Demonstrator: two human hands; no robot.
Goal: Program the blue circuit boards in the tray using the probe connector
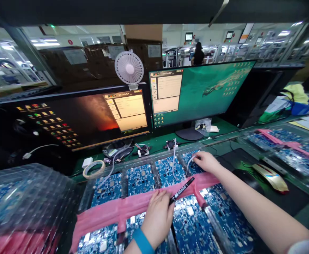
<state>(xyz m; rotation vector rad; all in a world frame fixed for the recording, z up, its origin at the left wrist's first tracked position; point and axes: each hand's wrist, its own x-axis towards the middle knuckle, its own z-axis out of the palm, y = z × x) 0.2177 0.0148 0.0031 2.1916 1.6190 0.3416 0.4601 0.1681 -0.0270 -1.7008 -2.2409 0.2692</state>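
Against a pink strip (133, 203) across a clear tray of blue circuit boards (140, 179) rests my left hand (158, 211), a blue band (143, 241) at its wrist. A black marker pen (181, 191) sticks out from between its thumb and fingers, pointing up to the right. My right hand (205, 161) reaches to the back right board (190, 158), its fingertips pinched on a thin grey cable (188, 164); the cable end is partly hidden by the fingers. Another grey cable (174, 160) rises from the neighbouring board.
Behind the tray stand two lit monitors (197, 95) (91, 116) and a small white fan (129, 67). A tape roll (93, 169) lies at the back left. Stacked clear trays (32, 197) are at left. A gold mouse (271, 177) and another board tray (300, 155) sit at right.
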